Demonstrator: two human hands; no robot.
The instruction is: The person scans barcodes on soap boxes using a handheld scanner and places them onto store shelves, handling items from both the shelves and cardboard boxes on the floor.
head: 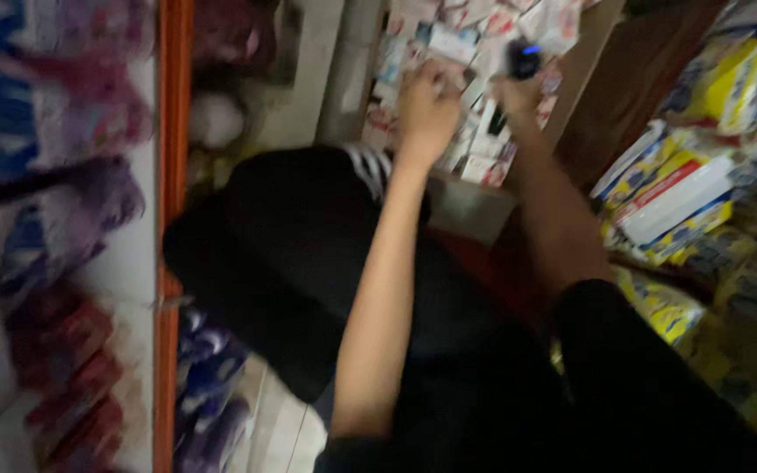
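The view is blurred. Both my arms reach toward a cardboard box (571,83) full of small white, red and blue packets (470,39). My left hand (427,105) is curled among the packets at the box's near side; whether it grips one is unclear. Just to its right, my right hand (519,95) holds a small dark device (523,60) with a blue light over the packets. A black sleeve covers my right upper arm.
A large black cloth-covered shape (291,254) with a striped patch fills the middle. An orange-edged shelf (173,175) at the left carries purple, blue and red packs. Yellow and white packages (676,197) are stacked at the right. Pale floor tiles (286,434) show below.
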